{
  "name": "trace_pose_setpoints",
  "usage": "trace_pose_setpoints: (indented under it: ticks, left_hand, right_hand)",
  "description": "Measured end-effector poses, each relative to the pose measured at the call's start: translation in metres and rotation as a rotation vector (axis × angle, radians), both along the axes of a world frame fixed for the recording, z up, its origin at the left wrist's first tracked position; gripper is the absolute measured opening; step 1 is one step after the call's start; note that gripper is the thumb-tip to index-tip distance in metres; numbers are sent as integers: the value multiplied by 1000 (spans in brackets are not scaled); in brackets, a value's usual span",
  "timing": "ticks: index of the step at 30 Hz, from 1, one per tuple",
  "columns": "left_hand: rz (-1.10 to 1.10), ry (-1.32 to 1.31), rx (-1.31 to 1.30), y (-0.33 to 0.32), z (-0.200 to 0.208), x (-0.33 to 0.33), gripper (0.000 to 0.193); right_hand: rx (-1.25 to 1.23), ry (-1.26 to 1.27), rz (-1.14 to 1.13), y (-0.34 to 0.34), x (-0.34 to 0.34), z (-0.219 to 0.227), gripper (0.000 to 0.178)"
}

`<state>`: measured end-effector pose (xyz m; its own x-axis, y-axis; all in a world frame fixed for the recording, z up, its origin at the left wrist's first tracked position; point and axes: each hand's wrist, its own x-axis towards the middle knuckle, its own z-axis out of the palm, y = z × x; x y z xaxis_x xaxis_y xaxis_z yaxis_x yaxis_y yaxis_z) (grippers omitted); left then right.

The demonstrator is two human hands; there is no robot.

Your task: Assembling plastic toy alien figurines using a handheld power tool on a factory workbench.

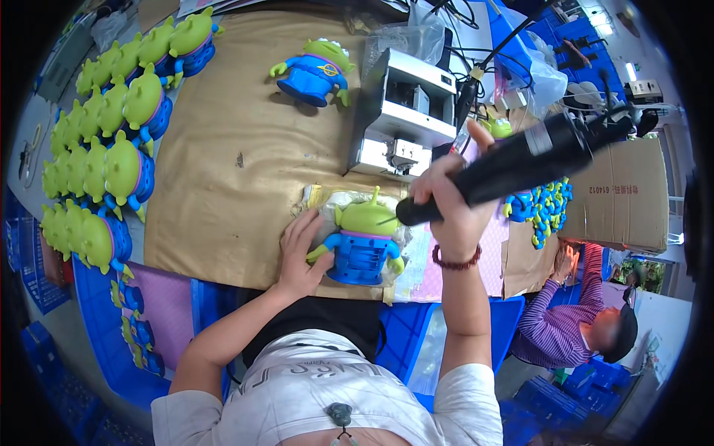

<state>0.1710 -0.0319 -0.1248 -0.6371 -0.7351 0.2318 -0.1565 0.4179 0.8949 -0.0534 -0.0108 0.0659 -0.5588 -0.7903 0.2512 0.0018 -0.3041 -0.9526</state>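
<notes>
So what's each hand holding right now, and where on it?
Right hand grips the black power tool near its lower end; left hand steadies the green-and-blue toy by its side.

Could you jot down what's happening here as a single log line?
left hand: steadies green and blue toy | right hand: grips black power screwdriver, tip at toy's head | rows of finished toys along table's left

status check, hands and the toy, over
Left hand flat against the green-and-blue toy, steadying it. Right hand gripping the black power tool, tip at the toy's head. Nothing in the way; grey machine sits behind.
</notes>
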Motion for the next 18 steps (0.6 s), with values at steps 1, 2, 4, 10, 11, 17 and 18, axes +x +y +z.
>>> trace_pose_setpoints:
  ticks: [1, 2, 4, 10, 11, 17, 18]
  left_hand:
    - [6, 22, 18, -1, 4, -2, 63]
    - [16, 16, 25, -2, 8, -3, 63]
    - [14, 2, 27, -2, 9, -4, 63]
    - [-26, -6, -33, -4, -5, 3, 64]
    - [-33, -4, -53, -4, -7, 4, 64]
    - [-86, 14, -164, -12, -12, 6, 60]
    - [-98, 16, -170, -13, -12, 6, 59]
  right_hand:
    - [-13, -19, 14, 6, 9, 2, 82]
    - [-26, -42, 37, 10, 18, 1, 83]
    - [-64, 20, 114, 15, 27, -6, 85]
    - [-69, 245, 208, 22, 41, -22, 84]
    - [-48, 287, 204, 22, 43, -22, 84]
    - [-90, 422, 239, 29, 52, -72, 79]
    - [-157, 402, 225, 32, 52, -81, 74]
